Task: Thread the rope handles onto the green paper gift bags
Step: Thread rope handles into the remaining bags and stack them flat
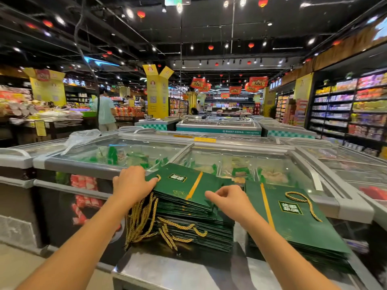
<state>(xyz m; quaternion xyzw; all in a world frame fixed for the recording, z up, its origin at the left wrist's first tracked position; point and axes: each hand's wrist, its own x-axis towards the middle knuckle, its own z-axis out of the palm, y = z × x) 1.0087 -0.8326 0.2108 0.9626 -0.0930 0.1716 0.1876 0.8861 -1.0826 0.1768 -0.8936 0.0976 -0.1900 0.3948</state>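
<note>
- the top bag [184, 185] sits tilted on the left stack [194, 225], toward the steel table's [167, 273] left side. i'd judge a hard tug could slide it off or spill bags over the near edge.
- the rope end [158, 178] at the bag's far left corner looks barely through, so it could slip back out. it could also snag the loose ropes [140, 222] hanging off the stack's left side.
- my left hand [132, 183] reaches forward, fingers bent over that corner, gripping the bag.
- my right hand [228, 200] is at the bag's near right edge with fingers curled. i cannot tell if they pinch anything.
</note>
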